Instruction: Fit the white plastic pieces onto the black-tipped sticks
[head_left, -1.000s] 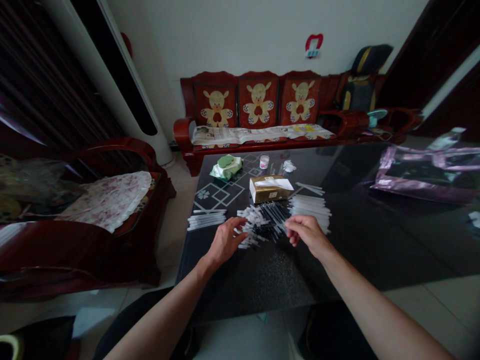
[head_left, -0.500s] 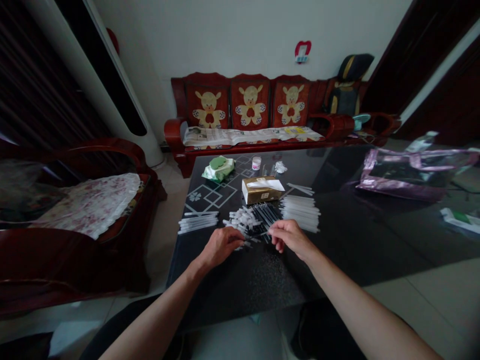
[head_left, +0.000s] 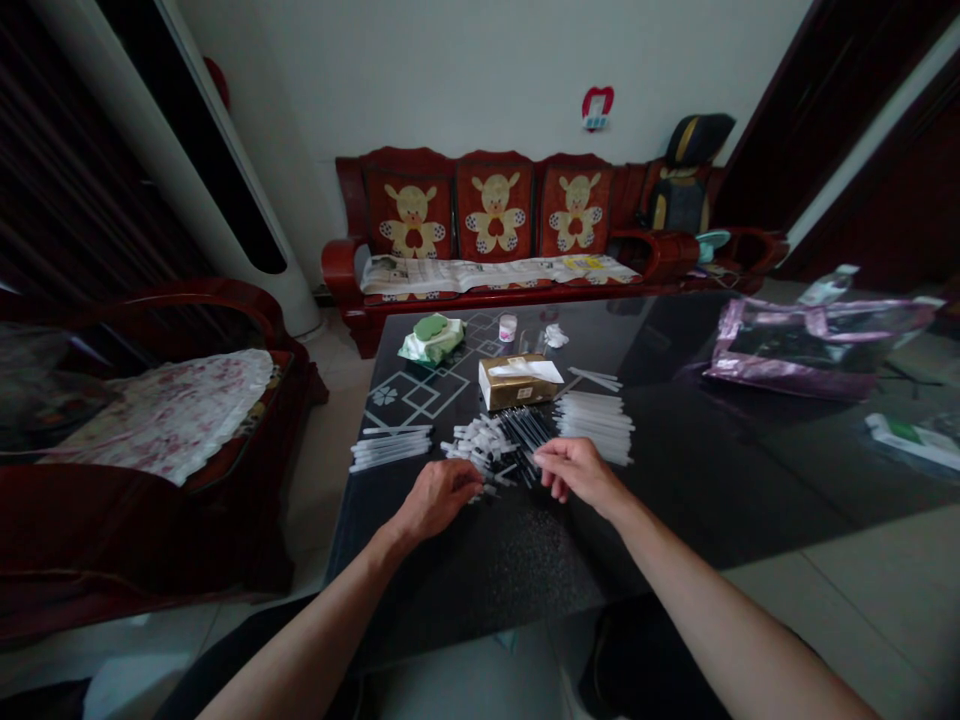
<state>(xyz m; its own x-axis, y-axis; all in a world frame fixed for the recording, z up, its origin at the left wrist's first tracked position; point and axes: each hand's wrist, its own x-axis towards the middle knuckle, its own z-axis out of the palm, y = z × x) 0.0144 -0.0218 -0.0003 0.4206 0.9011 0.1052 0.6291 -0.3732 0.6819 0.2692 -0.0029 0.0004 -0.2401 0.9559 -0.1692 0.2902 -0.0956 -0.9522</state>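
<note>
My left hand (head_left: 439,495) is closed in a pinch at the near-left side of a heap of short white pieces (head_left: 478,440). What its fingertips hold is too small to make out. My right hand (head_left: 581,470) is also pinched, just in front of a bundle of thin dark sticks (head_left: 525,425); anything in its fingers is unclear. Behind the right hand lies a stack of translucent white tubes (head_left: 596,425). To the left of the heap, a row of slim white sticks with dark ends (head_left: 391,449) rests on the dark glossy table (head_left: 465,590).
A gold tissue box (head_left: 519,382) stands behind the piles. Farther back are a green wipes pack (head_left: 432,340), a small white cup (head_left: 508,328) and crumpled tissue (head_left: 555,336). A clear bag with purple trim (head_left: 817,350) lies right, near a bottle (head_left: 829,287).
The thin piece that spanned between both hands no longer shows there. My hands have barely shifted, and the whole view has moved slightly.
</note>
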